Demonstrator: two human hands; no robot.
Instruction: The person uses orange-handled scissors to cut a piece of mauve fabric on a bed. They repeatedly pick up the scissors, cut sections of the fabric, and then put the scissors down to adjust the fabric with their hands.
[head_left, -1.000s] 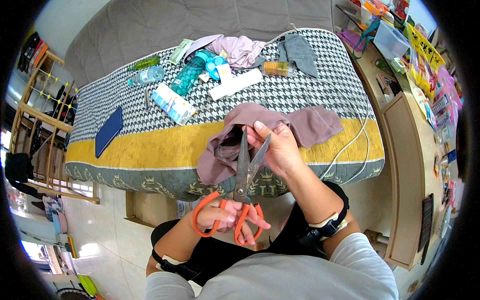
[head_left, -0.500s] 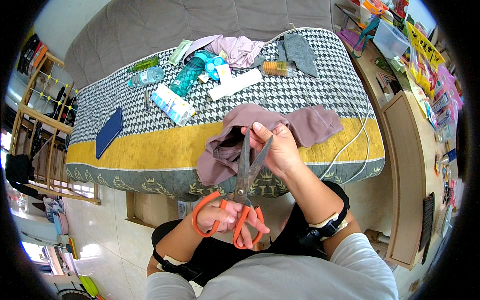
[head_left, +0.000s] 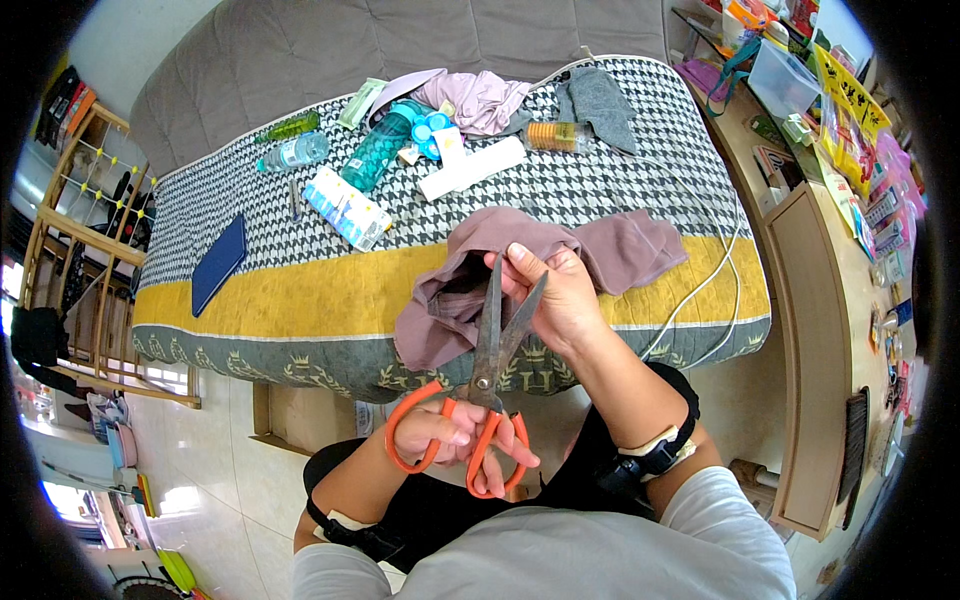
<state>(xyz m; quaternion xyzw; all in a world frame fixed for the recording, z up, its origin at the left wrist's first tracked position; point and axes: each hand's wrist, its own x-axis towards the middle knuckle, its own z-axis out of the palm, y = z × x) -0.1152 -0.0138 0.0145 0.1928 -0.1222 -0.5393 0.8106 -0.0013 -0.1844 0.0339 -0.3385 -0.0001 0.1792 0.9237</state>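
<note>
With left hand (head_left: 412, 432) gripping the orange handles of the scissors (head_left: 484, 384), steady the parted blades. Mind the right hand (head_left: 563, 302), curled at the tips; cannot tell if pinching anything. Best to clear those fingertips before closing the blades, and watch the mauve cloth (head_left: 512, 232) heaped on the bed (head_left: 300, 290) beyond

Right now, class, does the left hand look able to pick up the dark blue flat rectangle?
Probably not: the left hand is occupied by the orange-handled scissors, though nothing seems to block the dark blue flat rectangle.
</note>
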